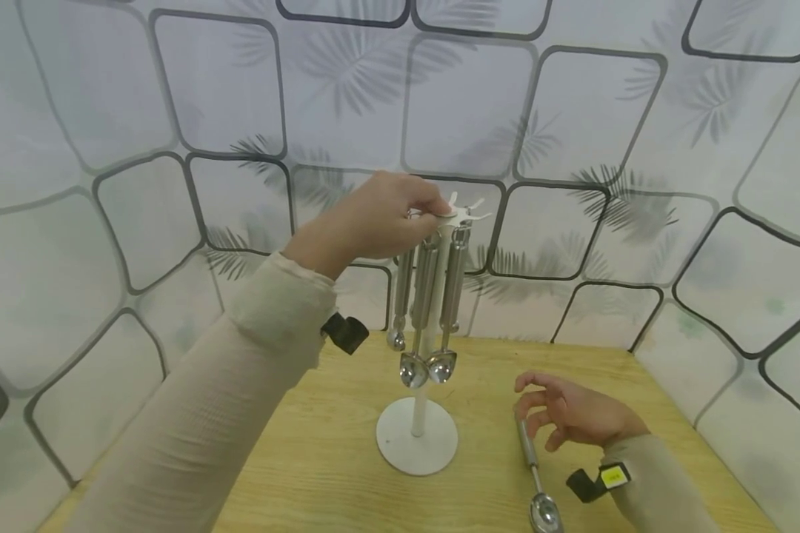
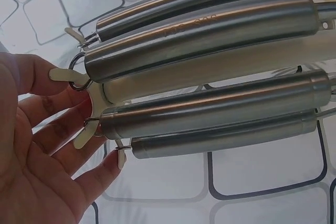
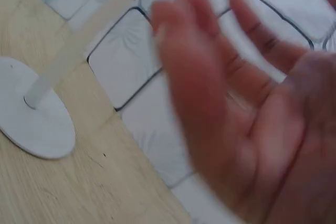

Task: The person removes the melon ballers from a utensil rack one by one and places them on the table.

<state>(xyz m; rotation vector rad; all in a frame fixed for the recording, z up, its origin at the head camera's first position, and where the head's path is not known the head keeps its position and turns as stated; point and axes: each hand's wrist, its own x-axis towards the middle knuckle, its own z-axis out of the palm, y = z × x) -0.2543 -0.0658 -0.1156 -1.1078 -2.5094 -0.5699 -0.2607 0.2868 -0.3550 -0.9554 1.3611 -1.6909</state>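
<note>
Gripped the rack [image 1: 415,450] with left hand [image 1: 381,216], held right hand [image 1: 580,413] empty, loosely curved; had several utensils [image 1: 424,289] hung, one scoop [image 1: 544,511] off.

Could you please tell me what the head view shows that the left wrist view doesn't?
Only the head view shows the right hand, the round white base and a silver metal utensil lying nearby.
Only the left wrist view shows lettering on a cylindrical silver metal handle.
Both show the left hand, the white hooked rack top and grey-patterned wall.
</note>
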